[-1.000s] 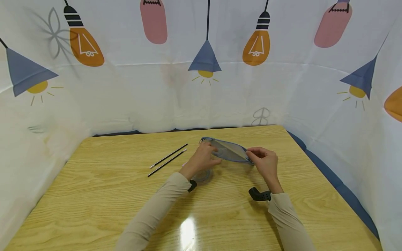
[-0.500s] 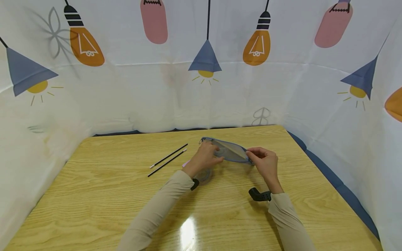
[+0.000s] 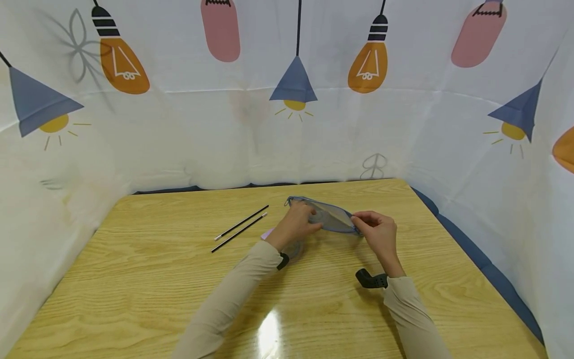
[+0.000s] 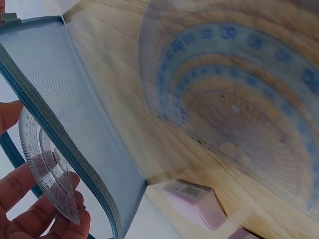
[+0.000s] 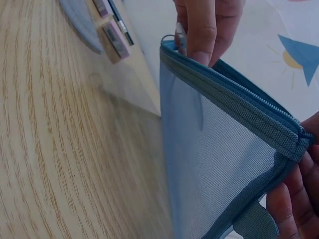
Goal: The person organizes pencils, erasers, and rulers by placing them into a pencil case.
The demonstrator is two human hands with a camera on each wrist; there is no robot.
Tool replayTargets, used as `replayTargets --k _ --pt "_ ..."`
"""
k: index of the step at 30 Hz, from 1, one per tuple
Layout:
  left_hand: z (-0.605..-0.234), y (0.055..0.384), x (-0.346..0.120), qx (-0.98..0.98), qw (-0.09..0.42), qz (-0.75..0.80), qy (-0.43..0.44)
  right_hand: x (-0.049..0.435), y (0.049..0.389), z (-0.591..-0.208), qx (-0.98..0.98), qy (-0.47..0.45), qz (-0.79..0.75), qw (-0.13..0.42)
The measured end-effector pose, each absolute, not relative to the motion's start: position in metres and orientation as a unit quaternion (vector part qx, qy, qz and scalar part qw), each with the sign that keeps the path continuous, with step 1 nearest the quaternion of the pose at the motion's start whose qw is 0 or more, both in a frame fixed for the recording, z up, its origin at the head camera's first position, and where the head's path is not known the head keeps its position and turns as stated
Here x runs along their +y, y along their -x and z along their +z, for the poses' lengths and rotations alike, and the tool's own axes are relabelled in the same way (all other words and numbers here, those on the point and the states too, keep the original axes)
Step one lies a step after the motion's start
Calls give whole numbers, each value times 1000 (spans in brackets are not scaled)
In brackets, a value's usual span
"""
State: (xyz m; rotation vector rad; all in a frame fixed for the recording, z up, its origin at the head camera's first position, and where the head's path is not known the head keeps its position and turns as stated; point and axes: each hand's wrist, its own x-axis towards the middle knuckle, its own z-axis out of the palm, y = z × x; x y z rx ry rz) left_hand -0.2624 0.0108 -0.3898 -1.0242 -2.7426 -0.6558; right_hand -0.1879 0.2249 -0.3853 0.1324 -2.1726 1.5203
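Both arms (image 3: pixel 237 290) reach toward the bench's far edge (image 3: pixel 215 197); the left hand (image 3: pixel 293 224) pinches a clear protractor (image 4: pixel 42 157), apparently partly inside the mesh pouch (image 3: pixel 331 218), whose corner the right hand (image 3: pixel 378 232) grips.

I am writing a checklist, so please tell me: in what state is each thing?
Pouch: unzipped, its corner held by the right hand.
Held protractor: in the left hand, partly inside the pouch.
Other protractor: lying on the table.
Pencils: lying side by side, apart.
Pink blocks: lying on the table.
Printed cloth: hanging behind the table.
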Motion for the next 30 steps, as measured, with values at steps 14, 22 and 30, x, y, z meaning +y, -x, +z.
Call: replayTargets --k 14,22,30 --pt "-391 262 17 -930 44 -166 324 226 184 -381 -798 -54 557 224" --pt "-392 265 17 -930 32 -154 333 226 185 -381 -796 -57 561 220" --pt "-392 268 19 -925 15 -141 351 227 185 -382 -796 -56 562 219"
